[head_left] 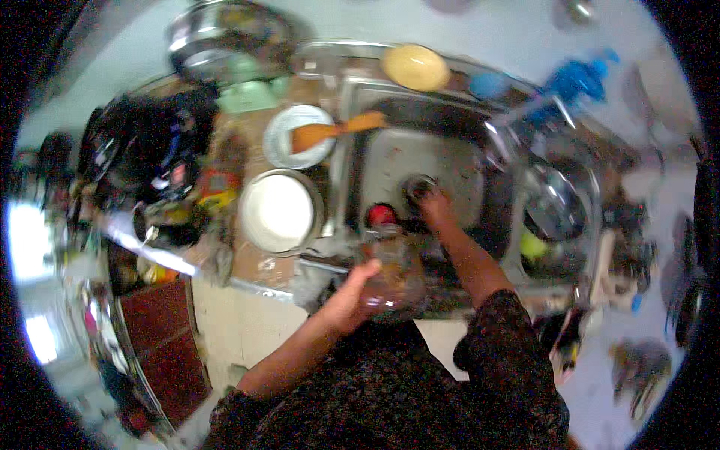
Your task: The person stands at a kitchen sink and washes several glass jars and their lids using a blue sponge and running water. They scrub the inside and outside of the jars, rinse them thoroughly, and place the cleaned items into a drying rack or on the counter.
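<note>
My left hand (351, 301) is closed around a clear container with a red lid (381, 215), which leans over the near edge of the metal sink (424, 149). Inside the sink, my right hand (437, 205) reaches down at the dark round drain (419, 188); blur hides its fingers and whether they hold anything. Left of the sink, a wooden spatula (315, 135) lies across a white plate (301, 157), its handle reaching over the sink's rim. A round pan or bowl with a white inside (278, 211) stands nearer to me.
Behind the sink sit a yellow bowl (416, 67) and a blue item (488, 84). A dark pan (554, 199) and a green object (531, 246) lie to the right. A black stove (152, 140) and a large metal pot (225, 39) are at the left.
</note>
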Demonstrator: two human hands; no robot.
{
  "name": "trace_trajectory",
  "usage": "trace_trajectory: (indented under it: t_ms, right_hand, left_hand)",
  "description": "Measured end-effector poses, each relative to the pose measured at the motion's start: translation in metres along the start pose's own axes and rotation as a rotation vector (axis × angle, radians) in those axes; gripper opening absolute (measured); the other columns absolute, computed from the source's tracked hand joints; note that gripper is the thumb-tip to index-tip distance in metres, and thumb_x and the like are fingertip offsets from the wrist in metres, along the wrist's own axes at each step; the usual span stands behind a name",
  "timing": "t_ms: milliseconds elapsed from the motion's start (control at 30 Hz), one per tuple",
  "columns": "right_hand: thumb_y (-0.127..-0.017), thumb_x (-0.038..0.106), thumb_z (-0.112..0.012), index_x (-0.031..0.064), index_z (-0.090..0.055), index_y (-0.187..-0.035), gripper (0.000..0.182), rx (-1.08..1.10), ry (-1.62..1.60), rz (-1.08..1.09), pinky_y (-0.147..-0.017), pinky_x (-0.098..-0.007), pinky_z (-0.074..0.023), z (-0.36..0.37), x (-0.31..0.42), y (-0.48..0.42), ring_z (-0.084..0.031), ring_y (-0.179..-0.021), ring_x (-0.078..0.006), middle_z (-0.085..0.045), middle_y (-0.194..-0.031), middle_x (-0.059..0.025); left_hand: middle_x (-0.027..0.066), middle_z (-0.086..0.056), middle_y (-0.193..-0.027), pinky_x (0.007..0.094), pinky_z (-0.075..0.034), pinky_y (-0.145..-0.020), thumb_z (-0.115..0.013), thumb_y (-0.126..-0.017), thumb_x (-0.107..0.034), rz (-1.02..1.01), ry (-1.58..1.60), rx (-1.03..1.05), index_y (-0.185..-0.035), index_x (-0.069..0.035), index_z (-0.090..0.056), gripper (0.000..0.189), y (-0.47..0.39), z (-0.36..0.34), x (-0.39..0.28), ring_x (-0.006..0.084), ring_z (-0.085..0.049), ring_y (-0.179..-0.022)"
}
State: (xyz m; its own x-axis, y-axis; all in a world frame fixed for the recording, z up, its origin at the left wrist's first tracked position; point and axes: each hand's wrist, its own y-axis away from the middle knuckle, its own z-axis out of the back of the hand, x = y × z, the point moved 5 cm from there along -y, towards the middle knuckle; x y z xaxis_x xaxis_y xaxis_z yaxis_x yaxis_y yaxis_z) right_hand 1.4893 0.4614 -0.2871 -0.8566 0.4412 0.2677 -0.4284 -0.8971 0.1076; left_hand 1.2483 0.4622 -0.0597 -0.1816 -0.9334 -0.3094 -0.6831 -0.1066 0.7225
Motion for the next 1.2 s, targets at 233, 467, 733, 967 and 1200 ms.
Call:
trace_trajectory:
  t_ms: [233,467,733,967,1200]
  right_hand:
    - [-0.066,0.010,-0.054,0.0084,-0.055,-0.077,0.012,-0.408,0.228,0.183,-0.073,-0.0386,-0.0411,0.133,0.023,0.091,-0.048,-0.088,-0.0253,-0.051,-0.082,-0.0058]
    - [-0.061,0.010,-0.056,0.0085,-0.053,-0.076,0.016,-0.517,0.295,-0.024,-0.066,-0.0366,-0.0403,0.230,0.023,0.202,-0.047,-0.081,-0.0264,-0.049,-0.078,-0.0058]
    - [-0.061,0.005,-0.059,0.0065,-0.057,-0.076,0.015,-0.503,0.374,-0.485,-0.061,-0.0372,-0.0383,0.284,-0.014,0.367,-0.049,-0.072,-0.0277,-0.052,-0.074,-0.0077]
    - [-0.077,0.013,-0.059,0.0060,-0.056,-0.075,0.008,-0.816,-0.272,-0.701,-0.055,-0.0324,-0.0394,0.167,-0.107,0.471,-0.049,-0.060,-0.0198,-0.053,-0.065,-0.0072]
    - [-0.082,0.016,-0.054,0.0113,-0.050,-0.075,0.010,-0.653,-1.576,-1.113,-0.043,-0.0215,-0.0390,-0.015,-0.161,0.487,-0.045,-0.051,-0.0070,-0.047,-0.059,0.0019]
  left_hand:
    - [0.0125,-0.054,-0.108,0.0424,-0.043,-0.083,-0.044,-0.079,-0.055,-0.015,-0.175,-0.026,-0.117,-0.006,-0.042,0.062,0.029,-0.025,0.012,0.0291,-0.054,-0.095]
    - [0.0128,-0.051,-0.110,0.0462,-0.042,-0.082,-0.044,-0.074,-0.062,0.164,-0.275,0.118,-0.121,-0.008,-0.039,0.072,0.029,-0.033,0.025,0.0285,-0.051,-0.097]
    - [0.0134,-0.051,-0.109,0.0493,-0.043,-0.081,-0.042,-0.074,-0.063,0.206,-0.323,0.139,-0.117,-0.005,-0.040,0.072,0.023,-0.045,0.044,0.0269,-0.052,-0.095]
    - [0.0162,-0.053,-0.106,0.0439,-0.045,-0.080,-0.039,-0.074,-0.065,0.152,-0.219,0.207,-0.110,-0.002,-0.046,0.073,0.016,-0.066,0.071,0.0292,-0.055,-0.092]
    - [0.0123,-0.047,-0.112,0.0370,-0.040,-0.082,-0.052,-0.068,-0.063,0.058,-0.140,0.162,-0.118,-0.004,-0.040,0.078,0.014,-0.088,0.102,0.0258,-0.047,-0.101]
